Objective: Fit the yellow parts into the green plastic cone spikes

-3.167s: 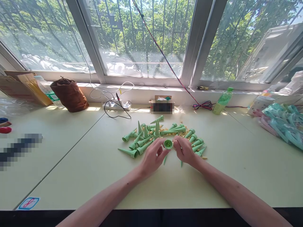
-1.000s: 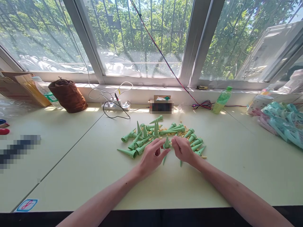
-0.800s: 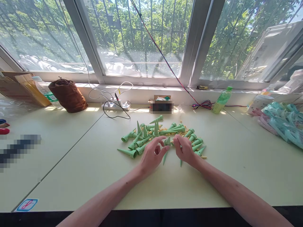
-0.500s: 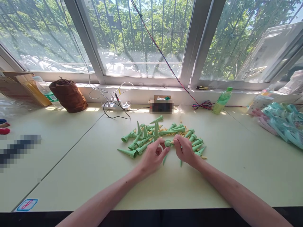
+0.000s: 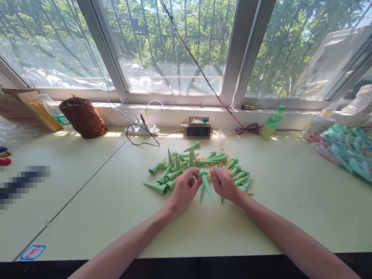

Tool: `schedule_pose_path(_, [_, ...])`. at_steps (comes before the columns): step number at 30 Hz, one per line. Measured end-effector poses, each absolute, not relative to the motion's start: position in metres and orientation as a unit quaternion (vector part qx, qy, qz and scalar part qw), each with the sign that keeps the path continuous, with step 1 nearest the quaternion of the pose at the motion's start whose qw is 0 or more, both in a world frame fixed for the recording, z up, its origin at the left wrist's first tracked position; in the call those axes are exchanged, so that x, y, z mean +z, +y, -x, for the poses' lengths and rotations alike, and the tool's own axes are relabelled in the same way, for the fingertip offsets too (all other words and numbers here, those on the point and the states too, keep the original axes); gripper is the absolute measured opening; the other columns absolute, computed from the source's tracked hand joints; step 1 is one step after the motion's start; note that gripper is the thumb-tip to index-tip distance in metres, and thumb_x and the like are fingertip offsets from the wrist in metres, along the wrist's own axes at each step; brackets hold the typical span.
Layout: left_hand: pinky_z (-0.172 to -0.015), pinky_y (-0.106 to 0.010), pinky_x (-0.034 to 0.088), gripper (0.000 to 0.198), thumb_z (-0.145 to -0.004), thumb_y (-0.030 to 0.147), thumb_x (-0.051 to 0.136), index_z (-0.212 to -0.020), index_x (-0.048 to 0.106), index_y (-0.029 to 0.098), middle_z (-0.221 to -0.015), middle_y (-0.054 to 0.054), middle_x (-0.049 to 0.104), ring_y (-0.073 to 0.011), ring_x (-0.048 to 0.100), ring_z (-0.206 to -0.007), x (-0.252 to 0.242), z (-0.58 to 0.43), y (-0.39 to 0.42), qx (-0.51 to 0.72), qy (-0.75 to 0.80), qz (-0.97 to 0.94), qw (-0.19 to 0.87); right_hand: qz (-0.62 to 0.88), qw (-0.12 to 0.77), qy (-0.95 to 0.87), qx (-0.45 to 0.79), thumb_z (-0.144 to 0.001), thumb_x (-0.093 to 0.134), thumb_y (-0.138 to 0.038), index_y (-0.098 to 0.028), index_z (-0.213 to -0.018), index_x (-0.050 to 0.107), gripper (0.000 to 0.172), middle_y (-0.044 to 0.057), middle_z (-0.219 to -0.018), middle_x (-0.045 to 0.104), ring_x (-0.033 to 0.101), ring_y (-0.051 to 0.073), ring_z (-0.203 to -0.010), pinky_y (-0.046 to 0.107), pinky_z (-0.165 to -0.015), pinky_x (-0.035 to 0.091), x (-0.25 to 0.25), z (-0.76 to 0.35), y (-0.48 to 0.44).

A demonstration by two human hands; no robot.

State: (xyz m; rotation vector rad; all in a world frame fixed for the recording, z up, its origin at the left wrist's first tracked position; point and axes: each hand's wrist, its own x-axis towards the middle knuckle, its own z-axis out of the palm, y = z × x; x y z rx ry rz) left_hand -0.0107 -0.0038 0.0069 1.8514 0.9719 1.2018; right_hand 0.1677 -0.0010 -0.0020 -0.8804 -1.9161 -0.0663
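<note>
A heap of green plastic cone spikes [image 5: 174, 170] lies on the pale table [image 5: 116, 201], mixed with small yellowish pieces [image 5: 223, 164]. My left hand [image 5: 183, 190] and my right hand [image 5: 224, 184] meet in front of the heap. Between their fingertips they hold one green spike [image 5: 205, 181], its wide end up by the fingers and its point slanting down toward me. Both hands are closed in a pinch on its wide end. Two more spikes lie under the hands.
A brown bag [image 5: 84, 117] and a cardboard box [image 5: 31, 108] stand at the back left. A power strip with cables [image 5: 142, 128], a small box [image 5: 199, 130] and a green bottle [image 5: 272, 123] line the window sill. Teal plastic items [image 5: 348, 151] pile up at the right.
The held spike has been turned: earlier its open round end faced me, then its tip pointed up, and now the tip slants down toward me. The hands stayed in place.
</note>
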Motion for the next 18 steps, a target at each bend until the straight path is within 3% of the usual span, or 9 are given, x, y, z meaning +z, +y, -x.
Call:
schedule_pose_path(6, [-0.044,-0.016,0.030,0.022,-0.090,0.035,0.057,-0.104,0.048,0.021,-0.082,0.004,0.052,-0.0024,0.041,-0.046,0.0079,0.0092,-0.0069,0.452,0.376,-0.708,0.392,0.372,0.529,-0.762,-0.029,-0.102,0.033,-0.022,-0.023,-0.072,0.031,0.030,-0.006,-0.058,0.031,0.025,0.011,-0.049,0.025,-0.050,0.024,-0.0027,-0.1685,-0.0009])
schedule_pose_path(12, [-0.041,-0.018,0.033,0.034,-0.099,0.047,0.037,-0.085,0.049,0.018,-0.067,0.003,0.052,-0.0053,0.045,-0.042,0.0120,0.0082,-0.0092,0.434,0.370,-0.672,0.472,0.365,0.538,-0.759,-0.033,-0.102,0.034,-0.019,-0.022,-0.074,0.035,0.028,-0.005,-0.061,0.035,0.029,0.011,-0.051,0.024,-0.051,0.027,-0.0013,-0.1682,-0.0017])
schedule_pose_path(18, [-0.042,-0.018,0.033,0.032,-0.095,0.047,0.048,-0.082,0.046,0.017,-0.070,0.003,0.053,-0.0050,0.046,-0.045,0.0134,0.0092,-0.0099,0.408,0.339,-0.697,0.482,0.347,0.511,-0.787,-0.012,-0.101,0.035,-0.020,-0.022,-0.075,0.038,0.026,-0.004,-0.063,0.038,0.031,0.010,-0.053,0.023,-0.052,0.027,-0.0033,-0.1694,-0.0010])
